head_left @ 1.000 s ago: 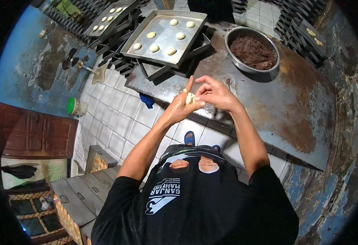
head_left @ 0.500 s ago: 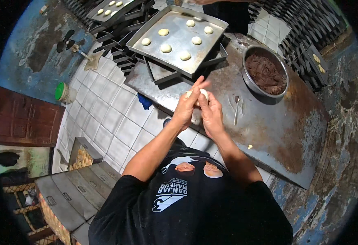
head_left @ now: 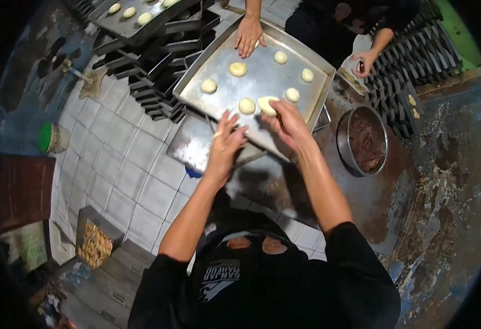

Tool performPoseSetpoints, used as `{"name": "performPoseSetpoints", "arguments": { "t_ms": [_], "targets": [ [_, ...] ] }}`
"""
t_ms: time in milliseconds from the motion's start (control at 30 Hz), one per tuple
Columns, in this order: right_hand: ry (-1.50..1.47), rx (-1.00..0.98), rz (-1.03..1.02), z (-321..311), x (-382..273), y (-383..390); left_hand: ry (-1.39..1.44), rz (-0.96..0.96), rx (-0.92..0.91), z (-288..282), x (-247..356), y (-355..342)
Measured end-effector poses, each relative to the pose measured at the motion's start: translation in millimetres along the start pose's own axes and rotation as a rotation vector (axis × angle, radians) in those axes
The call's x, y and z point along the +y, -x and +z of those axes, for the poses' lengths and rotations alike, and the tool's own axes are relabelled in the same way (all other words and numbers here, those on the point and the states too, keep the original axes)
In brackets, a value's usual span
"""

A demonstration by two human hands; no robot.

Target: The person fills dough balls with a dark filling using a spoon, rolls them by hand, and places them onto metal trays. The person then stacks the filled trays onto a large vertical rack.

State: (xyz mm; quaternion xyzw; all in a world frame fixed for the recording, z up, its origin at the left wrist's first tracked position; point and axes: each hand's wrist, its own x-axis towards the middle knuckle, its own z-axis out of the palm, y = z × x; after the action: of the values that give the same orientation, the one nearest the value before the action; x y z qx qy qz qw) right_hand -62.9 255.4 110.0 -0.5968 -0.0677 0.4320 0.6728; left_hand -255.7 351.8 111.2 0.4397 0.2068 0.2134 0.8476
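While the left hand (head_left: 225,146), fingers loosely spread and seemingly empty, is at the tray's (head_left: 258,70) seven o'clock, the right hand's (head_left: 291,122) fingers pinch a dough piece (head_left: 266,106) at five o'clock; such softness probably needs light, even pressure.

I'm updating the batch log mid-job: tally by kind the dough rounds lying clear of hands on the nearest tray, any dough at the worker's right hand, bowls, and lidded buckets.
Dough rounds clear on the tray: 6
Dough piece at the right hand: 1
Metal bowl: 1
Green-lidded bucket: 1
Total: 9
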Motion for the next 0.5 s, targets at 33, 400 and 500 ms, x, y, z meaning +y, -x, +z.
{"name": "performPoseSetpoints", "arguments": {
  "t_ms": [33, 400, 500],
  "targets": [
    [0.371, 0.176, -0.158, 1.2, -14.4, -34.3, -0.046, 0.049, -0.008, -24.9, 9.6, -6.0],
    [1.553, 0.478, -0.786, -18.2, 52.8, -221.6, -0.5, -0.105, 0.397, -190.2, 52.3, 40.0],
    [1.612, 0.285, -0.436, -34.2, 36.0, -219.4, -0.399, -0.088, 0.317, -179.1, 50.4, 24.5]
  ]
}}
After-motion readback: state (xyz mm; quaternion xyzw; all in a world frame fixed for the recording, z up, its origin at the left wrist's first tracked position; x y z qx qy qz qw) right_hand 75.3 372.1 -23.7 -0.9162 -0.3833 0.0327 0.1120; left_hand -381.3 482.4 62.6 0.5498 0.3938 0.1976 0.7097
